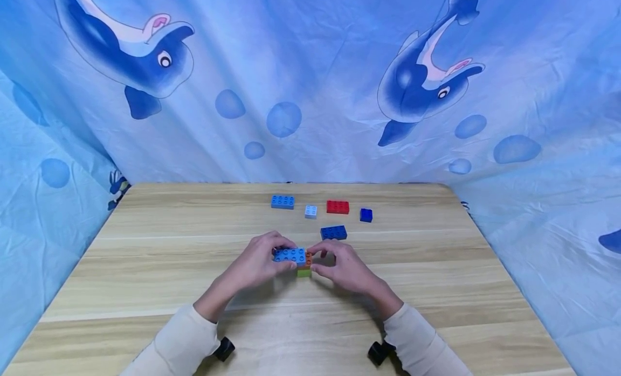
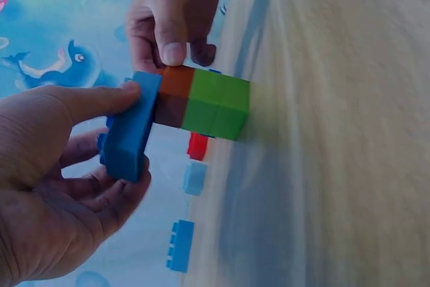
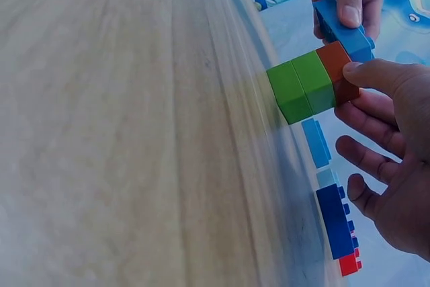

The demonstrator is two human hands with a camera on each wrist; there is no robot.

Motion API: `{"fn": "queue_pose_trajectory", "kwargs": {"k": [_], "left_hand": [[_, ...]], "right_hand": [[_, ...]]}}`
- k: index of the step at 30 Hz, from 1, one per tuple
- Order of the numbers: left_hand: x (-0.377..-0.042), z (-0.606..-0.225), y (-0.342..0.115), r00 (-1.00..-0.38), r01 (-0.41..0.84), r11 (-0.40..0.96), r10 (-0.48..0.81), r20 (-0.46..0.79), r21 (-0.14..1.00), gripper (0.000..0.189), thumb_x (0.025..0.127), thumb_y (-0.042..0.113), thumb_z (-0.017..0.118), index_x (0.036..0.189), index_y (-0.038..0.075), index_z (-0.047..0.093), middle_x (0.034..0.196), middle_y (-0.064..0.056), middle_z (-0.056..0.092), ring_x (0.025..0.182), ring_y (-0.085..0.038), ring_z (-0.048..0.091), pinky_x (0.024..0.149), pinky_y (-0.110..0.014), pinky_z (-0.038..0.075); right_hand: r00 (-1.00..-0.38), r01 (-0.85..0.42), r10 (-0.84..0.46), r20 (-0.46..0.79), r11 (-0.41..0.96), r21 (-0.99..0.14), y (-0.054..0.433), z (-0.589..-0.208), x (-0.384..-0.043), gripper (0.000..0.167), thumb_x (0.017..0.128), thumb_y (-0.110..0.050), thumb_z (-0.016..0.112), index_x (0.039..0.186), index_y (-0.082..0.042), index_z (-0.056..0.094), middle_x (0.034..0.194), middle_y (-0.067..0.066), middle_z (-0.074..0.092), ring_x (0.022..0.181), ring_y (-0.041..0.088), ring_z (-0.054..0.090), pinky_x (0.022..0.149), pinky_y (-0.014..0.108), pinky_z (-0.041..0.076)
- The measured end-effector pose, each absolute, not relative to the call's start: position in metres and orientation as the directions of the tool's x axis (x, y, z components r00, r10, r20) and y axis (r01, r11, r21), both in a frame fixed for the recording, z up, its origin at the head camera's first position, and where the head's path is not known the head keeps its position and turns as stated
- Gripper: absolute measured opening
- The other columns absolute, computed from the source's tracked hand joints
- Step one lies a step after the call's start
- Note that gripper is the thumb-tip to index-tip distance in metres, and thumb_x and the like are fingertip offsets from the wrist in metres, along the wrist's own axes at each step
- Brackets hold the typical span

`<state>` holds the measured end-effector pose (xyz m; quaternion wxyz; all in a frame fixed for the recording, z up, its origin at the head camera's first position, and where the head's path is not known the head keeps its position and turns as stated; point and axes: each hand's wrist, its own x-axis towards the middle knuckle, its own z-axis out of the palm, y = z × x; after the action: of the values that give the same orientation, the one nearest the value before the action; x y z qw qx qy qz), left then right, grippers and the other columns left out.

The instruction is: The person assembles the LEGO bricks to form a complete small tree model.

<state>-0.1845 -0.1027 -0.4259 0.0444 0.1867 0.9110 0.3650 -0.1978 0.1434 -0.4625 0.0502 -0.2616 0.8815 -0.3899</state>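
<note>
My left hand (image 1: 257,262) pinches a long blue toy brick (image 1: 290,255) between thumb and fingers, its studs facing up. That brick sits at the top of a small stack and juts out to the left. Beneath it is an orange brick (image 3: 336,65), which my right hand (image 1: 348,265) pinches between thumb and index finger from the right side. Two lime-green bricks (image 2: 216,102) form the bottom of the stack, standing on the table. In the right wrist view, the other fingers of the right hand are spread loosely below the thumb.
Behind the hands lie a dark blue long brick (image 1: 333,232), a blue long brick (image 1: 283,202), a pale blue small brick (image 1: 311,211), a red brick (image 1: 337,207) and a dark blue small brick (image 1: 366,215). A dolphin-print curtain (image 1: 330,144) hangs past the far edge of the wooden table (image 1: 170,246).
</note>
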Motion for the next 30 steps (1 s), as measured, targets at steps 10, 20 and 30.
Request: {"fn": "queue_pose_trajectory", "kwargs": {"k": [10, 20, 30], "left_hand": [[-0.185, -0.432, -0.104, -0.93, 0.291, 0.644, 0.364, 0.051, 0.708, 0.031, 0.087, 0.027, 0.085, 0.116, 0.019, 0.076, 0.111, 0.004, 0.068, 0.099, -0.014, 0.06, 0.087, -0.037, 0.051], [-0.187, -0.433, -0.107, -0.933, 0.282, 0.631, 0.357, 0.052, 0.723, 0.034, 0.085, 0.026, 0.086, 0.117, 0.018, 0.075, 0.112, 0.003, 0.069, 0.098, -0.014, 0.06, 0.084, -0.035, 0.052], [-0.186, -0.432, -0.106, -0.933, 0.282, 0.62, 0.354, 0.059, 0.732, 0.034, 0.085, 0.025, 0.086, 0.117, 0.017, 0.076, 0.112, 0.003, 0.069, 0.099, -0.015, 0.061, 0.085, -0.034, 0.052]], "right_hand": [[-0.849, -0.445, -0.514, 0.123, 0.568, -0.692, 0.165, -0.457, -0.217, 0.04, 0.093, -0.027, 0.078, 0.131, -0.02, 0.069, 0.133, -0.004, 0.066, 0.119, 0.022, 0.061, 0.1, 0.048, 0.054], [-0.9, -0.381, -0.416, 0.132, 0.603, -0.701, 0.196, -0.471, -0.269, 0.039, 0.095, -0.023, 0.075, 0.132, -0.011, 0.068, 0.132, 0.006, 0.067, 0.116, 0.028, 0.061, 0.099, 0.054, 0.052], [-0.905, -0.295, -0.425, 0.003, 0.622, -0.725, 0.192, -0.48, -0.283, 0.035, 0.095, -0.022, 0.075, 0.129, -0.017, 0.069, 0.137, 0.01, 0.065, 0.128, 0.031, 0.057, 0.113, 0.056, 0.044]]}}
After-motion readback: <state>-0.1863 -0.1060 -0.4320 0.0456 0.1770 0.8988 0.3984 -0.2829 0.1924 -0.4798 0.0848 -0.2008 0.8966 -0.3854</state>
